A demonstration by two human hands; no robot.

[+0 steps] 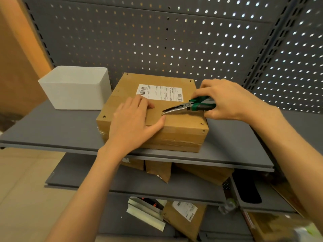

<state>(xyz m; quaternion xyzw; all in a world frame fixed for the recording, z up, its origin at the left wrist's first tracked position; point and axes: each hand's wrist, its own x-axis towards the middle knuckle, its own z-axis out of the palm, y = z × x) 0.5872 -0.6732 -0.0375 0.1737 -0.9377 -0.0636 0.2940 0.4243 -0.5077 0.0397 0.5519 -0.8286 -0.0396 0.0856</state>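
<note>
Gripping the green handles, the right hand (225, 100) aims the pliers (188, 107) leftward, long axis nearly level, tip meeting the cardboard box (183, 124) top. Left hand (134, 119) presses flat, fingers straight, thumb beside the tip, on the grey shelf (52, 130).

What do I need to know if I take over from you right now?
Left hand presses flat on the box, which lies on the shelf.
Right hand grips the pliers; their tips sit on the box top beside the left thumb, at what looks like a staple.
Done: pliers in place; box closed.
Left: probably pull that piece out; similar marks show at the corners.
</note>
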